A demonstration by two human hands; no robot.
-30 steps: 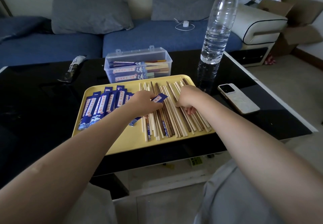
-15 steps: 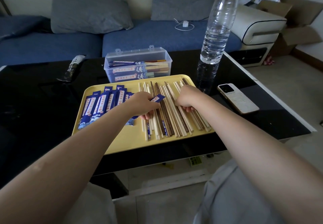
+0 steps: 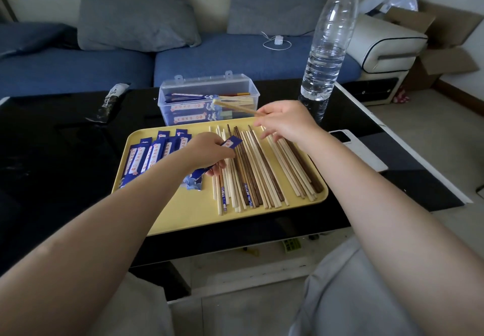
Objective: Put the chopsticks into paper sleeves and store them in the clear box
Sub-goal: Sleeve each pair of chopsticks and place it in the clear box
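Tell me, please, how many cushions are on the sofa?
2: one grey cushion leans against the sofa back on the left, the other cushion stands further right, behind the clear box. Others may lie outside the view.

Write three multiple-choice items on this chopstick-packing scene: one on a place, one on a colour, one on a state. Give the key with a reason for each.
1. Where does the clear box stand?
A. on the black table, beyond the tray
B. on the sofa
C. on the floor

2. What colour is the tray that holds the loose chopsticks?
A. red
B. yellow
C. green

3. What is the right hand doing?
A. resting flat on the phone
B. gripping the water bottle
C. pinching lifted chopsticks

Key: 1 A, the box sits on the dark tabletop just past the tray's far edge. 2 B, the tray is plainly yellow. 3 C, the fingers pinch light chopsticks raised above the tray, while the left hand holds a blue paper sleeve.
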